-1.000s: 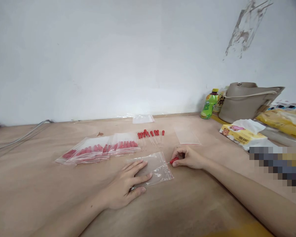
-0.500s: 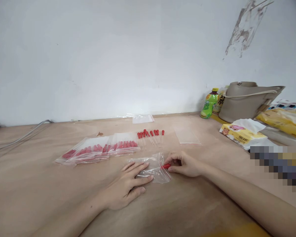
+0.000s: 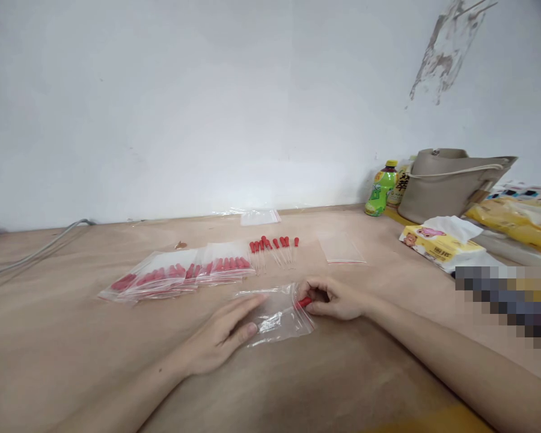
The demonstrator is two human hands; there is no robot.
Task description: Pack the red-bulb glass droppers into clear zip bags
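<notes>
Clear zip bag lies flat on the worktop before me. My left hand, fingers open and flat, pins it. My right hand pinches a red-capped dropper at its mouth. I judge that a firm pin and a shallow, level entry work best.

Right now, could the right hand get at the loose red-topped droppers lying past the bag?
Probably yes. The right hand sits just short of the loose droppers, with only bare table between them. But its fingers are busy pinching a red-topped dropper at the mouth of the clear bag.
</notes>
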